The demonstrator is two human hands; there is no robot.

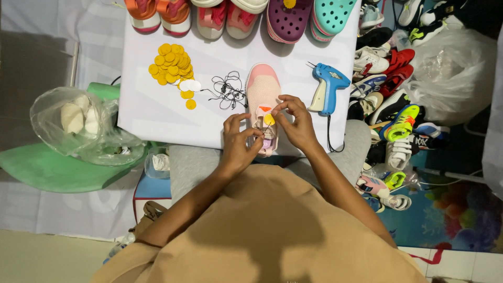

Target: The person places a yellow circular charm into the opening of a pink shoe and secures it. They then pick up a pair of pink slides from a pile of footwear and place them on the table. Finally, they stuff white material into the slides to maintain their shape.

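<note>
At the near edge of the white desk (157, 112) lies a pink shoe (263, 91). Over its laces the right hand (296, 121) pinches a round yellow tag (269, 119), and the left hand (238, 140) pinches a thin thread beside it. A blue tagging gun (327, 87) lies just right; a heap of yellow tags (170, 64) lies well left.

pink shoe (263, 94), yellow tag (269, 119) — blue tagging gun (328, 86)

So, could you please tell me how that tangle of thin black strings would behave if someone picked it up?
The black strings look thin and loosely tangled, so they would probably hang limp and lift as one clump. They seem very light, and a push would likely drag them across the white board rather than roll.
</note>
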